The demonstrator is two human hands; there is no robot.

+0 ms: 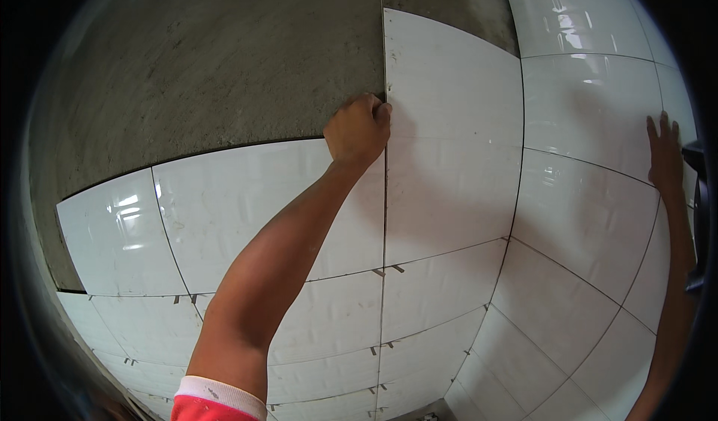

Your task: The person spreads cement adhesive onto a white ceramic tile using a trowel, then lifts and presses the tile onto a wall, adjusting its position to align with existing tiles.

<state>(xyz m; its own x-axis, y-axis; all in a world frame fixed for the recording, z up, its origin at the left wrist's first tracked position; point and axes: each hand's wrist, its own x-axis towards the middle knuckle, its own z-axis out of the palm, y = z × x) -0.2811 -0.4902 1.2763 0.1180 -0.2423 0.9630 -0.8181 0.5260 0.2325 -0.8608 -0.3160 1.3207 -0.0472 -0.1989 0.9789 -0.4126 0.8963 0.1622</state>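
I am pinching my left hand [359,128] closed on the upper left edge of the large glossy white wall tile [449,144], which is sitting just right of my knuckles against the grey mortar wall [209,69]. My right hand [664,155] is lying open and flat, fingers spread, on the white tiles beyond. It is probably stiff, heavy, slick and chip-prone, so I am taking it by its edges

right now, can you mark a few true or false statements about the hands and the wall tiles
1. The left hand is closed at the left edge of the tall white tile. True.
2. The right hand grips a trowel. False: it lies flat and open on the side wall tiles, holding nothing.
3. The bare grey cement lies above the lower white tiles. True.
4. The whole wall is already tiled. False: the upper left is still bare cement.
5. Small spacers sit in the tile joints. True.
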